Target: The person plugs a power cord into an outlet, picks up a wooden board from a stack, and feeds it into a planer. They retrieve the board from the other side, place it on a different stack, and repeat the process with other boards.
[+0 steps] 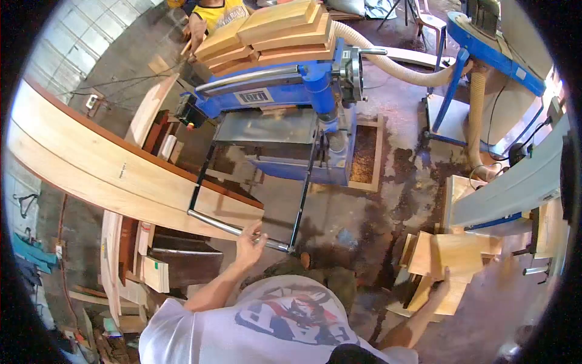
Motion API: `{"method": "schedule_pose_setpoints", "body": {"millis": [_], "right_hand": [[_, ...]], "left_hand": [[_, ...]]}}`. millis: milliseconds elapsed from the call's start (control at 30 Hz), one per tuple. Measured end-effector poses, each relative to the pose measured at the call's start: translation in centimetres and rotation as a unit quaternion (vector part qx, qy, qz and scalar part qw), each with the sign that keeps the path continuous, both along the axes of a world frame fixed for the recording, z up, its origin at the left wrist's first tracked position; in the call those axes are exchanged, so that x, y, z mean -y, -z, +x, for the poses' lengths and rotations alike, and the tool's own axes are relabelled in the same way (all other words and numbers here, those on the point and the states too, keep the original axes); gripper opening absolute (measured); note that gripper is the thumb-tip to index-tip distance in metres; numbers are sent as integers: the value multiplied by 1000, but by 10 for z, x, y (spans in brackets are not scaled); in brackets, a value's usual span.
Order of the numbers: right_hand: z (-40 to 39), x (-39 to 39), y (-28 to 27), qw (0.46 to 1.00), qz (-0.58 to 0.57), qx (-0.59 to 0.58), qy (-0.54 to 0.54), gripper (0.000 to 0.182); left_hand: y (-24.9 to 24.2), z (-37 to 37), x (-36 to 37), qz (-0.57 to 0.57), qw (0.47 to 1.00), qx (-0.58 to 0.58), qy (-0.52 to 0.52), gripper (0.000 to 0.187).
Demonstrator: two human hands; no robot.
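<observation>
My left hand (250,247) is at the metal roller (215,222) on the near end of the planer's black support frame (301,203), its fingers closed round the bar. Off to the right, my right hand (438,292) reaches down to a pile of short wooden boards (458,255). Its fingers lie at the edge of a board (451,298), apparently gripping it, though part of the hand is hard to make out. The blue thickness planer (273,94) stands ahead, with its flat metal bed (267,126) facing me.
Wooden boards (279,30) are stacked on top of the planer. A long, wide plank (109,158) slants in from the left above more timber. A ribbed hose (394,70) leads to a blue machine (497,48). Another person in a yellow top (218,12) is behind the planer.
</observation>
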State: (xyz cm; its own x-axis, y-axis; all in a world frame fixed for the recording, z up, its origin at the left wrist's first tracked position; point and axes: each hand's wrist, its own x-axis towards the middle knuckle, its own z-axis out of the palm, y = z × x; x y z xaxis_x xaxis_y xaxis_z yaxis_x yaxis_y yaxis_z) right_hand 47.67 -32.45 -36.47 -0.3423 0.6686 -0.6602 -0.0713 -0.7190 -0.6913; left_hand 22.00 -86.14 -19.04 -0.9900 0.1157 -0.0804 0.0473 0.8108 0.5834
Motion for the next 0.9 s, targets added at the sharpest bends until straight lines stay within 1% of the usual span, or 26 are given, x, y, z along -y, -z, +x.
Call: {"method": "schedule_pose_setpoints", "body": {"millis": [33, 67, 100, 133, 167, 200, 233, 300, 333, 367, 400, 433, 500, 533, 567, 600, 633, 667, 700, 733, 767, 867, 900], "right_hand": [[-10, 26, -13, 1000, -16, -11, -19, 29], [-21, 56, -26, 998, -33, -22, -39, 26], [-52, 110, -63, 999, 33, -21, -3, 28], [-35, 129, -15, 995, 91, 10, -49, 35], [-65, 172, -65, 996, 57, 14, -62, 39], [-87, 213, -112, 989, 83, -25, -117, 40], [-99, 240, -94, 990, 43, -73, -110, 41], [-121, 286, -71, 965, 90, -101, -225, 46], [-150, 313, -90, 958, 56, -74, -271, 46], [-175, 329, -101, 905, 153, -10, -397, 44], [-197, 351, -91, 891, 153, -50, -425, 42], [-225, 371, -118, 869, 170, -48, -462, 40], [-276, 399, -136, 845, 152, -67, -508, 48], [-297, 412, -129, 849, 151, -104, -495, 51], [-315, 424, -143, 845, 137, -114, -504, 50], [-326, 435, -145, 846, 164, -110, -495, 50], [-335, 443, -146, 845, 192, -107, -488, 50], [-339, 451, -149, 855, 184, -95, -475, 52], [-341, 457, -151, 866, 178, -82, -461, 54], [-340, 461, -152, 876, 171, -68, -447, 56], [-335, 459, -146, 878, 171, -49, -445, 57], [-311, 444, -115, 890, 161, 7, -427, 56], [-302, 438, -108, 897, 153, 30, -414, 55]], "left_hand": [[-1, -1, -9, 37, 998, 41, -12, 45], [3, 0, -17, 138, 986, 96, -2, 46], [7, 1, -26, 238, 960, 147, 8, 48], [10, 0, -33, 335, 921, 196, 20, 49], [24, -1, -36, 368, 902, 223, 40, 52], [31, 0, -38, 437, 856, 275, 37, 53], [36, -1, -39, 503, 801, 324, 35, 54], [21, -16, -36, 532, 752, 389, 21, 55], [15, -24, -27, 540, 728, 423, 16, 56], [27, -35, -13, 520, 769, 370, 35, 56], [49, -46, 4, 497, 806, 316, 54, 56], [57, -57, 23, 506, 818, 266, 58, 53], [73, -80, 60, 514, 840, 161, 65, 48], [82, -103, 77, 526, 836, 148, 48, 47], [85, -122, 88, 562, 809, 170, -2, 46], [86, -141, 98, 598, 778, 187, -52, 45], [87, -167, 103, 648, 714, 231, -129, 45], [90, -187, 111, 689, 640, 274, -203, 45], [115, -211, 125, 676, 674, 245, -170, 45], [156, -236, 139, 661, 705, 217, -139, 45], [178, -252, 144, 644, 734, 188, -109, 46], [166, -302, 136, 740, 595, 258, -181, 50], [164, -321, 135, 749, 601, 239, -148, 53]]}}
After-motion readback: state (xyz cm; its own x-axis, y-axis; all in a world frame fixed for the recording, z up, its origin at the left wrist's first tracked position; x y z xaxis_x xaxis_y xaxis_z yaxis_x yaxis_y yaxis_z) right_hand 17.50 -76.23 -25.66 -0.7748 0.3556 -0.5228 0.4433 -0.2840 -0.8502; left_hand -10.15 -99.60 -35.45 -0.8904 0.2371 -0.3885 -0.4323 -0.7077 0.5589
